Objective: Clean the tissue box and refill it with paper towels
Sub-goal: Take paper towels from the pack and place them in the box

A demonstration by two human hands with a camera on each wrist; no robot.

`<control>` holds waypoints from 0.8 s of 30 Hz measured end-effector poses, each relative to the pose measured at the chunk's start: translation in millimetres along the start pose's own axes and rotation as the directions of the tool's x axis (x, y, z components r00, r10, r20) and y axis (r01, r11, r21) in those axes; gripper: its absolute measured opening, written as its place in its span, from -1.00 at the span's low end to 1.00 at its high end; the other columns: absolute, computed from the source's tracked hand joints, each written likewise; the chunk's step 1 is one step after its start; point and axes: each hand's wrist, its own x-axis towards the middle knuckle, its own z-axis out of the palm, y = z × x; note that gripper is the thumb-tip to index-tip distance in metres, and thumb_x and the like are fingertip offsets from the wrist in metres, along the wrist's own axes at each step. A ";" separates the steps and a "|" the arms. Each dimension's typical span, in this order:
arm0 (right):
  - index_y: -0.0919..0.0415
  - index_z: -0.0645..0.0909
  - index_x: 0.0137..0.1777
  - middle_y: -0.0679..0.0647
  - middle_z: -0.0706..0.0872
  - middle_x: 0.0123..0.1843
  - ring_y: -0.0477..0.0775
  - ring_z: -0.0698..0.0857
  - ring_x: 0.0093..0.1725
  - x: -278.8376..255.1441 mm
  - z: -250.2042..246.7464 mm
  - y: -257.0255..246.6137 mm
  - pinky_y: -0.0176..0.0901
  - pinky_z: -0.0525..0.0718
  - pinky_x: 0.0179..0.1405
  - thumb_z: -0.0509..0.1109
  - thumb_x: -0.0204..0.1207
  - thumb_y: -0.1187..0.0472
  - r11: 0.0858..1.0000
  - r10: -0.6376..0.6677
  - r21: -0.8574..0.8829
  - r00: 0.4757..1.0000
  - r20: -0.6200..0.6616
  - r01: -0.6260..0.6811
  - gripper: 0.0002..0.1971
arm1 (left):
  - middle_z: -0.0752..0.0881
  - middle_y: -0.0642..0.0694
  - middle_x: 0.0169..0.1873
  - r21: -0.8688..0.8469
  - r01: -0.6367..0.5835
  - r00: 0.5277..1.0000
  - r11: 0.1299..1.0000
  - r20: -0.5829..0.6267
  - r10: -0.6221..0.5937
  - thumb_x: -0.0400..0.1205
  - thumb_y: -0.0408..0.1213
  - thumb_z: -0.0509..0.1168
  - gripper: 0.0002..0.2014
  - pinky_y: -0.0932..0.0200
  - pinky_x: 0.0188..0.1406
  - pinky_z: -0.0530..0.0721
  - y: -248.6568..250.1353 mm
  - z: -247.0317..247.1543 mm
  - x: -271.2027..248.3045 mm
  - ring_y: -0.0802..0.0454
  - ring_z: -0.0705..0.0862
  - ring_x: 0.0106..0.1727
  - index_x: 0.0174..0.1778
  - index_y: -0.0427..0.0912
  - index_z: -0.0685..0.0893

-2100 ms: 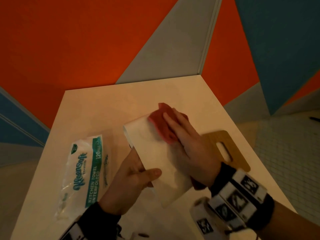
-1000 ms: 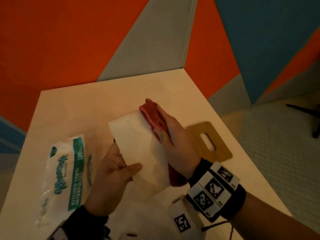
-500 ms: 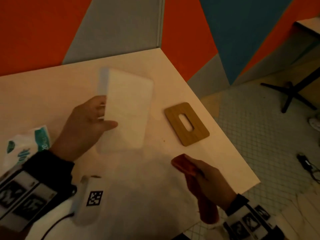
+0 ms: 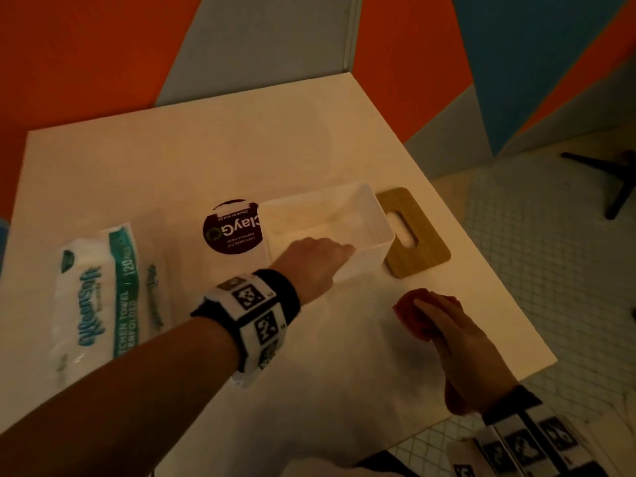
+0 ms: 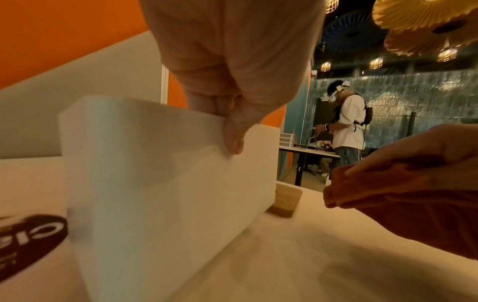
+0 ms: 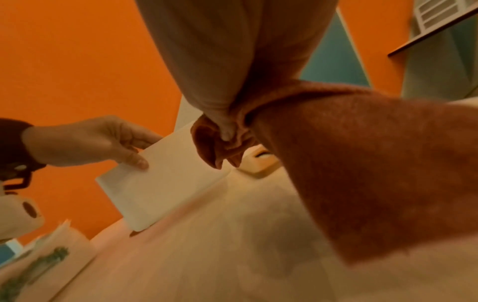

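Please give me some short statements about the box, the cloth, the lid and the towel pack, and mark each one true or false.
1. The left hand holds the near wall of the white box. True.
2. The wooden lid is on top of the box. False: it lies on the table, right of the box.
3. The right hand holds a red cloth. True.
4. The box is full of paper towels. False: it looks empty; the towel pack lies to the left.
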 end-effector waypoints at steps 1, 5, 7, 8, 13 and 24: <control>-0.01 0.17 0.52 0.08 0.15 0.63 0.14 0.13 0.59 1.3 2.0 0.4 -0.08 0.13 0.56 0.17 0.62 0.26 0.999 0.023 0.042 0.998 0.067 -0.025 -0.50 | 0.57 -0.31 0.29 0.013 0.002 1.000 1.000 0.005 -0.002 0.52 -0.56 0.03 -0.51 -0.13 0.19 0.53 0.3 4.7 0.6 -0.32 0.56 0.22 0.39 -0.19 0.37; 0.00 0.14 0.52 0.05 0.07 0.64 0.00 0.06 0.59 3.2 12.9 0.6 -0.42 -0.15 0.46 0.13 0.64 0.20 0.997 -0.029 0.070 0.991 0.132 0.020 -0.53 | 0.59 -0.30 0.27 0.028 0.008 0.999 1.000 0.046 -0.010 0.53 -0.54 0.05 -0.56 -0.11 0.17 0.52 -1.6 18.3 -2.4 -0.31 0.57 0.22 0.35 -0.23 0.37; 0.00 0.11 0.53 0.06 0.02 0.65 0.08 -0.01 0.62 2.3 19.6 2.4 -0.30 -0.16 0.46 0.15 0.63 0.22 0.999 -0.025 0.027 0.988 0.151 0.021 -0.50 | 0.58 -0.30 0.27 0.030 0.004 0.998 1.000 0.057 -0.006 0.54 -0.55 0.05 -0.56 -0.14 0.18 0.53 -1.1 21.9 -2.9 -0.32 0.57 0.22 0.36 -0.24 0.36; 0.00 0.17 0.51 0.08 0.06 0.64 0.09 0.01 0.62 2.8 20.9 2.1 -0.25 -0.11 0.49 0.17 0.62 0.25 0.997 -0.045 0.073 0.989 0.141 0.035 -0.51 | 0.59 -0.30 0.27 0.032 0.000 0.998 0.999 0.060 -0.002 0.55 -0.55 0.04 -0.56 -0.15 0.18 0.54 -1.2 23.5 -2.5 -0.32 0.58 0.21 0.37 -0.25 0.35; 0.05 0.27 0.48 0.08 0.17 0.62 0.09 0.11 0.60 14.5 13.2 4.6 -0.11 0.14 0.51 0.18 0.59 0.33 0.981 -0.118 0.161 0.992 0.047 0.109 -0.53 | 0.57 -0.28 0.29 0.037 -0.012 0.998 0.999 0.055 0.010 0.57 -0.56 -0.01 -0.53 -0.15 0.14 0.56 -2.2 26.6 -0.8 -0.31 0.60 0.18 0.42 -0.22 0.30; 0.08 0.48 0.33 0.12 0.65 0.29 0.10 0.60 0.19 47.1 -25.3 -15.9 -0.06 0.53 0.20 0.25 0.56 0.03 0.983 -0.095 0.156 0.995 -0.007 0.095 -0.64 | 0.66 -0.19 0.28 -0.235 0.124 0.882 0.964 -0.419 -0.215 0.50 0.02 0.03 -0.48 0.07 0.29 0.39 -36.4 41.0 -52.3 -0.17 0.59 0.31 0.25 -0.19 0.59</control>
